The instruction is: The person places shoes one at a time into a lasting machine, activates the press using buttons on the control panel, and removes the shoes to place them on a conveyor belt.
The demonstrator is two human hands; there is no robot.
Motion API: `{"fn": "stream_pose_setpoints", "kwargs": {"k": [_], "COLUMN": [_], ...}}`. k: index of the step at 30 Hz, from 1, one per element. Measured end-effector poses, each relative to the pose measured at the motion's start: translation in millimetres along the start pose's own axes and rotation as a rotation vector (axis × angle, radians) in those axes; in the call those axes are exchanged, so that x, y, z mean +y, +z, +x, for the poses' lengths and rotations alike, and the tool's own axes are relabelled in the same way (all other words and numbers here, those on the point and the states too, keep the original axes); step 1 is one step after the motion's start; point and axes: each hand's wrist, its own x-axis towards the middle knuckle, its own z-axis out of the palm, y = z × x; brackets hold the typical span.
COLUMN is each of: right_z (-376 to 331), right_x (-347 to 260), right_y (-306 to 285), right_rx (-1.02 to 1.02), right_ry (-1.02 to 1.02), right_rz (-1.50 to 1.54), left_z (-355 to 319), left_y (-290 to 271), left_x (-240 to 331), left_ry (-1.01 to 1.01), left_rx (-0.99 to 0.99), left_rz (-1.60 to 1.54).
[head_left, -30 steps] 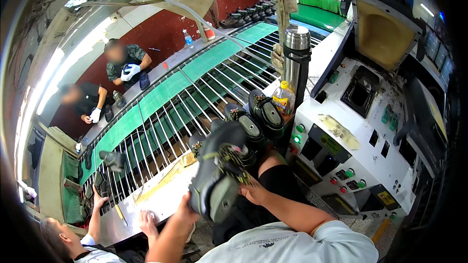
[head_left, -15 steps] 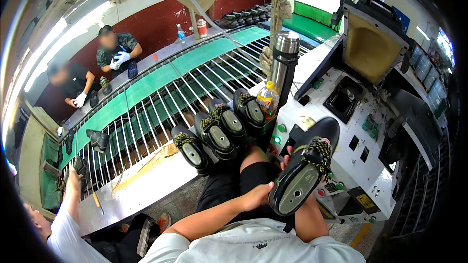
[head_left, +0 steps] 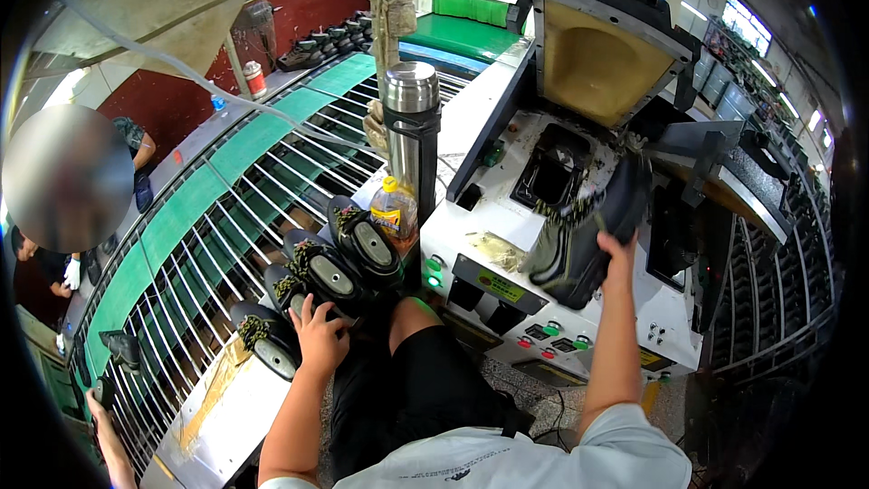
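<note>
The right hand [head_left: 619, 249] grips a dark laced shoe [head_left: 579, 240], fingers closed round its heel, above the white press machine [head_left: 507, 244]. The left hand [head_left: 319, 337] rests, fingers spread, on a row of black upturned shoes [head_left: 348, 258]. The one-handed grip could let the raised shoe slip.

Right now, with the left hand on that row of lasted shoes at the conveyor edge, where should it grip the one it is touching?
Grip that shoe across its sides at the heel end, coming from the person's side. The shoes lie sole up in a tight row, neighbours close on both flanks, and the left hand already rests at that near end. This is a judgement from its pose.
</note>
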Motion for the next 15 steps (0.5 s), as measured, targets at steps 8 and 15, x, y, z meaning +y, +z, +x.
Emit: {"fn": "stream_pose_setpoints", "kwargs": {"k": [8, 15], "right_z": [212, 278], "right_x": [-4, 26], "right_y": [68, 109], "right_rx": [-0.014, 0.001], "right_ry": [0.014, 0.117], "right_rz": [-0.677, -1.601], "left_z": [-4, -7], "left_y": [2, 12], "left_x": [-8, -8], "left_ry": [0.000, -0.062], "left_rx": [0.068, 0.149], "left_rz": [-0.077, -0.101]}}
